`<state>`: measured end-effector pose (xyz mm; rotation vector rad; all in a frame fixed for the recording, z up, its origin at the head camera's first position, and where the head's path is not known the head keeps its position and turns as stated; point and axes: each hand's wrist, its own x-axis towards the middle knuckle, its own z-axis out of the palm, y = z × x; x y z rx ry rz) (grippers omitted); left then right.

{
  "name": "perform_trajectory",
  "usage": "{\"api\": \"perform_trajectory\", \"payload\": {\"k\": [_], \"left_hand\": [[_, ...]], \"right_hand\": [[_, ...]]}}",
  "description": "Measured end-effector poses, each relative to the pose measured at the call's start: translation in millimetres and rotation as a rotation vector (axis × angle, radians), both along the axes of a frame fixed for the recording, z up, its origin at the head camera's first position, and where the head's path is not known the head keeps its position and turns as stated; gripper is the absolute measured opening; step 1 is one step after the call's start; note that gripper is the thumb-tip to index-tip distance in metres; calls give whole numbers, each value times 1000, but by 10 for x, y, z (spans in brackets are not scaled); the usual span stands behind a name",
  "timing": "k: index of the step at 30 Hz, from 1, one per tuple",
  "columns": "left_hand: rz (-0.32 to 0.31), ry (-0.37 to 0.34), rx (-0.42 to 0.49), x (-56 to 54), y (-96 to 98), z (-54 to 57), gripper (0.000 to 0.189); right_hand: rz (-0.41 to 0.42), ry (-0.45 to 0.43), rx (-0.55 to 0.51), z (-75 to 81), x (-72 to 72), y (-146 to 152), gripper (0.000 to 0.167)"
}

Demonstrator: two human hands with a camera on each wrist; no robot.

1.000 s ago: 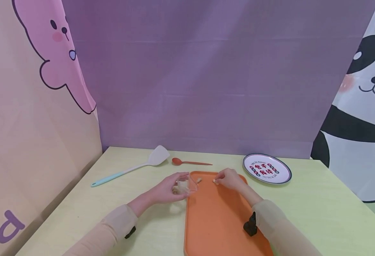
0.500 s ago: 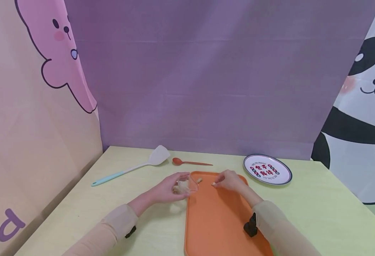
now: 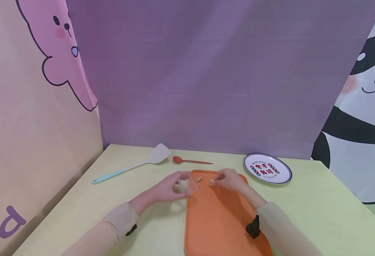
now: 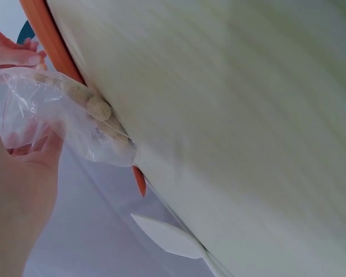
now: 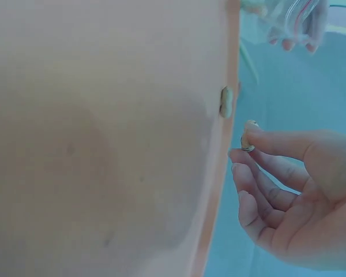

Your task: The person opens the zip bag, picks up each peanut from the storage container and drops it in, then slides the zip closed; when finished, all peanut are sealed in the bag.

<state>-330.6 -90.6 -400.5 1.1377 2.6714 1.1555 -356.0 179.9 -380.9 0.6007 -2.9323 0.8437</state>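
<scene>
My left hand [image 3: 168, 187] holds a clear plastic zip bag [image 4: 32, 101] with several unshelled peanuts [image 4: 98, 108] gathered at its bottom, beside the far left corner of the orange tray [image 3: 219, 220]. Over the tray's far end, my right hand [image 3: 231, 180] pinches one peanut [image 5: 247, 140] between thumb and forefinger; the other fingers curl loosely below. Another peanut [image 5: 226, 103] lies on the tray near its far rim, between the two hands.
A white spatula with a light blue handle [image 3: 109, 176] lies at the back left of the table. Beside it is a red spoon [image 3: 178, 160]. A white plate with a dark rim [image 3: 267, 169] rests at the back right, beyond the tray's corner.
My right hand has shifted slightly left with its pinched peanut, toward the peanut on the tray. My left hand keeps holding the bag in the same place. The head view tilts slightly.
</scene>
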Motion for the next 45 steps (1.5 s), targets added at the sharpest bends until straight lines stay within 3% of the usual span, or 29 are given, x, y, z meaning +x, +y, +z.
{"api": "perform_trajectory", "payload": {"k": [6,13,19,27,39,45], "left_hand": [[17,-19,-11,-10,10,32,70],[-2,-16,10,12,15,28,70],[-2,-6,12,9,11,32,69],[-11,-18,44,-36,1,0,70],[-30,22,30,-23,-1,1,68],[-11,-4,13,-16,1,6,67]], "right_hand": [[45,30,-32,121,98,-38,14],[86,40,-67,279,328,-214,12],[123,22,-89,310,438,-340,12],[192,28,-130,249,408,-486,11],[204,117,-128,243,384,-482,9],[165,170,-165,244,324,-459,8]]}}
